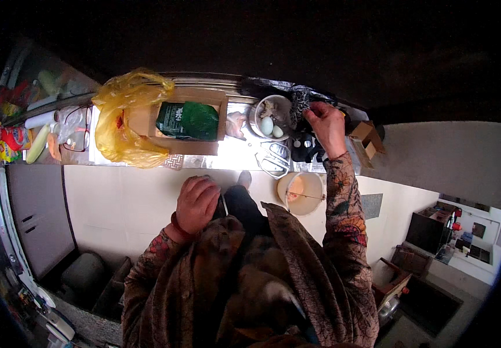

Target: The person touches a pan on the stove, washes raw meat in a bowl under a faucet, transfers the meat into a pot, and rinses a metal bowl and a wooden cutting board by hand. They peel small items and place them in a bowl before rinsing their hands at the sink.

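My right hand [327, 126] reaches to the back of the ledge, its thumb and fingers pinched at a dark, crinkled plastic bag [300, 105]. Just left of it stands a round white bowl [253, 120] holding pale eggs [267, 125] and some whitish crumpled matter. Black objects [304, 146] lie under my right wrist, partly hidden by it. Scissors [274, 159] with pale handles rest at the ledge's front. My left hand [197, 202] hovers before the ledge at my body, fingers curled together; whatever they may hold is hidden.
On the ledge, a yellow plastic bag [117, 133] overlaps a cardboard box [143, 116] with a green packet [195, 120]. Glasses [77, 139] and colourful packets [13, 139] lie far left. A small open carton [366, 139] is at right. A bucket [316, 184] stands on the floor below.
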`<state>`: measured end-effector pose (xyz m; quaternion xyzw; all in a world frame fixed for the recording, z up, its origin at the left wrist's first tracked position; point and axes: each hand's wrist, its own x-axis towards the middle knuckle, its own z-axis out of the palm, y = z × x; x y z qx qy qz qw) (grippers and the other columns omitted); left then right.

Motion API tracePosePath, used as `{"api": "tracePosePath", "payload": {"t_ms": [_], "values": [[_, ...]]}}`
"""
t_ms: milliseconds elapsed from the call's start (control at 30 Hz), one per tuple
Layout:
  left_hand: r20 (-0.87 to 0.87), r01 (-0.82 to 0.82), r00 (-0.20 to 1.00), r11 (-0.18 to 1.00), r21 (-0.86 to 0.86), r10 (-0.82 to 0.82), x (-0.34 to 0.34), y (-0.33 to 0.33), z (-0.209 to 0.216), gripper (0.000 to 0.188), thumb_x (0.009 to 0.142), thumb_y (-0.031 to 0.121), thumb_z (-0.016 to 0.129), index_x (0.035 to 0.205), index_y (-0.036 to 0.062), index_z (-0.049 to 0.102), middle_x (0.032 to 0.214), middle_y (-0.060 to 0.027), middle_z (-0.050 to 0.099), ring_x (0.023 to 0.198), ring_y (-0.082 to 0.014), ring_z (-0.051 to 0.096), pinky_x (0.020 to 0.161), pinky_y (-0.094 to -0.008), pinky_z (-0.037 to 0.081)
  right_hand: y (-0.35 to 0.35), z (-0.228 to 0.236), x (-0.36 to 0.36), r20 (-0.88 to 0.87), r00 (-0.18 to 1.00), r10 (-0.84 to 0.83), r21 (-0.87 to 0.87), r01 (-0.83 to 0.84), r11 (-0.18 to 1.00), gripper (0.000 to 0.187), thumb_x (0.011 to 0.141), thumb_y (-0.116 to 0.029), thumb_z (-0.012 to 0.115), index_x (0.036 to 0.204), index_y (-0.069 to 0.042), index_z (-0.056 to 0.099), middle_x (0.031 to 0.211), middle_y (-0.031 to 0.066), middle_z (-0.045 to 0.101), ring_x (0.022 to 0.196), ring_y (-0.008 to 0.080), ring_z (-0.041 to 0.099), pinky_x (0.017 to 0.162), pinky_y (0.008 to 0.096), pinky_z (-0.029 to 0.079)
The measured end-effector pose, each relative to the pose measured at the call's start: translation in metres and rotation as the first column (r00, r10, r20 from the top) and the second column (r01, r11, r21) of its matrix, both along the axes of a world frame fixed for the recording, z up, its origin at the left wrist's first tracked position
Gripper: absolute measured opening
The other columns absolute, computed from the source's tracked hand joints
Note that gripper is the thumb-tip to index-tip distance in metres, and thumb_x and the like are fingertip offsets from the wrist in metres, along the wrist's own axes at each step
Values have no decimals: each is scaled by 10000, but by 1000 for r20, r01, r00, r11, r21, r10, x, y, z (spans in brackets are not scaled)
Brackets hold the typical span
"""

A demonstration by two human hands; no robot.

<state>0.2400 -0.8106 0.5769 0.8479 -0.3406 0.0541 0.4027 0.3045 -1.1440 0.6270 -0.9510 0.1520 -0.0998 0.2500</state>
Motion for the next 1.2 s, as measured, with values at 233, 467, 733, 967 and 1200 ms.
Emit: {"api": "tracePosePath", "payload": {"t_ms": [233,467,733,967,1200], "values": [[147,-53,988,993,108,37,35,-63,39,139,679,60,629,814,62,597,845,-50,543,849,-262,512,730,-388,420,-16,-1,-11,42,994,-103,331,84,940,256,707,-196,674,824,27,629,654,78,584,583,132,527,583,253,439],[117,3,991,880,475,-67,105,-162,41,119,713,97,563,812,90,627,810,-85,606,774,-257,601,641,-374,492,-22,6,-24,74,991,-109,537,53,842,212,708,-125,680,842,31,632,638,14,546,596,67,478,570,210,415],[-72,-50,986,685,727,148,139,-214,11,151,772,117,503,772,53,640,812,-145,640,756,-284,639,626,-379,522,-34,4,-22,117,981,-153,772,7,636,205,727,-138,685,844,23,634,632,-42,523,579,26,435,532,177,379],[-112,-73,983,872,484,145,136,-202,12,134,746,135,559,859,91,617,761,-177,615,721,-338,610,613,-414,495,-44,-8,-18,120,984,-134,828,-25,559,184,730,-117,678,834,27,630,643,-41,537,593,22,448,538,172,381],[-792,-281,610,923,-263,-40,126,-154,43,219,778,-32,560,992,11,538,812,-30,616,553,-39,499,454,-160,380,-41,-9,-15,130,990,-60,778,-65,625,186,734,-121,675,842,23,629,626,-16,545,583,36,458,535,186,388]]}}
